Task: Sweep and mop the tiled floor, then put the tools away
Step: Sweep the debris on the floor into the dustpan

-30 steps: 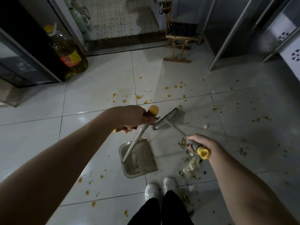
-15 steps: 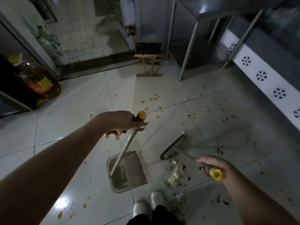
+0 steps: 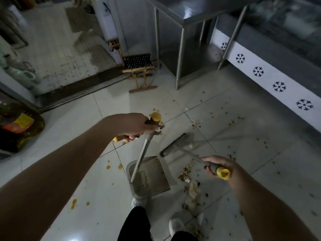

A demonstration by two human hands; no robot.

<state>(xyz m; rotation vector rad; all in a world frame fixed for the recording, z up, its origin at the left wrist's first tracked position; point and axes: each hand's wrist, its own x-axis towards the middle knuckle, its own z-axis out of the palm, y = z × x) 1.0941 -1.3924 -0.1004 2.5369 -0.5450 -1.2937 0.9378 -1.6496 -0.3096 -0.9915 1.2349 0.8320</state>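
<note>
Left hand [image 3: 133, 126] clenched the grey metal long-handled dustpan [image 3: 156, 171], mouth facing the pale food scraps [image 3: 186, 172]. Right hand [image 3: 217, 165] grasped the grey yellow-tipped brush [image 3: 174, 145], evidently to draw them in.

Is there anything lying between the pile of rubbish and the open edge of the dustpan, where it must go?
Nothing visible does. Only bare tile lies between the rubbish pile and the open right edge of the dustpan. The broom rests its head farther off, beyond that gap, not in it.
</note>
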